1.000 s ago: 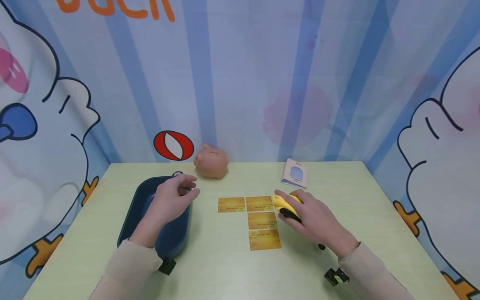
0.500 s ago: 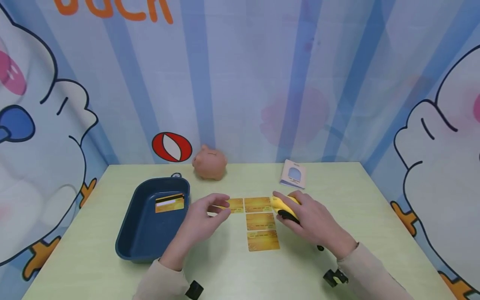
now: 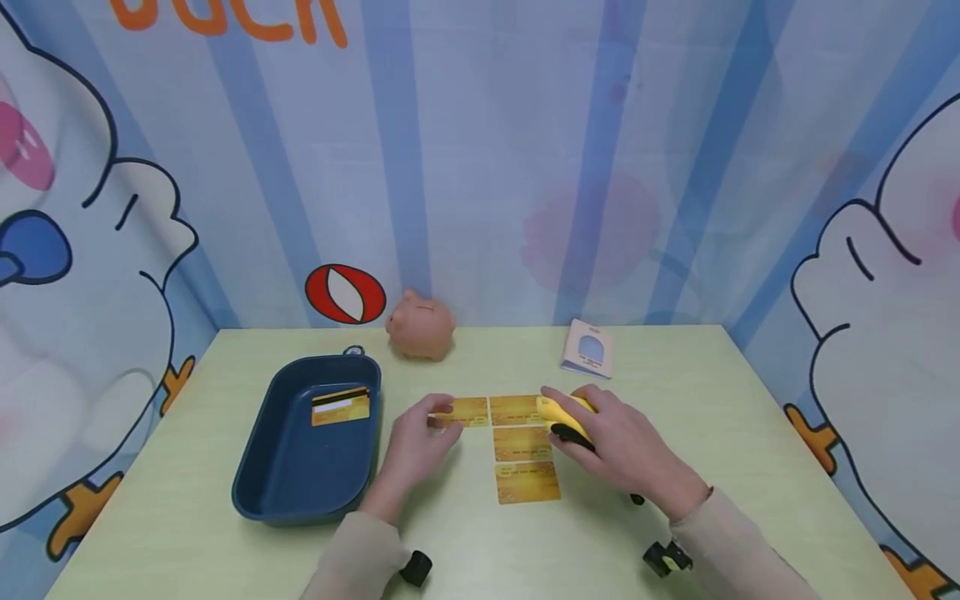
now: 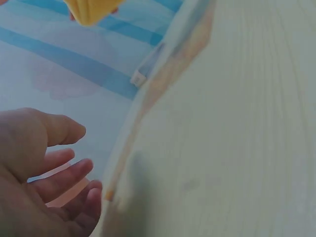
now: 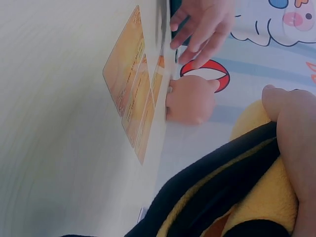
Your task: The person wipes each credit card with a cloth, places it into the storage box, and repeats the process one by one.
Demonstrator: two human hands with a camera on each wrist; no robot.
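Several gold cards lie on the table: a leftmost card (image 3: 472, 412), an upper right card (image 3: 513, 409), a middle card (image 3: 522, 444) and a front card (image 3: 528, 483). Over the left end of the leftmost card is my left hand (image 3: 417, 442), its fingers loosely bent and partly covering it. In the left wrist view, thumb and fingers stand apart with nothing seen between them. My right hand (image 3: 615, 433) grips a yellow and black plush thing (image 3: 564, 417), just right of the cards. Its soft fabric with black bands (image 5: 207, 182) fills the right wrist view's lower right.
A dark blue tray (image 3: 247, 492) on the left has one gold card (image 3: 341, 407) inside, stripe side up. A pink piggy bank (image 3: 421, 327) and a small pale booklet (image 3: 587, 348) stand near the back edge. A printed curtain (image 3: 487, 167) hangs behind.
My left hand has moved right, from above the tray to the leftmost card, uncovering the card in the tray. My right hand with the plush thing has shifted slightly left.
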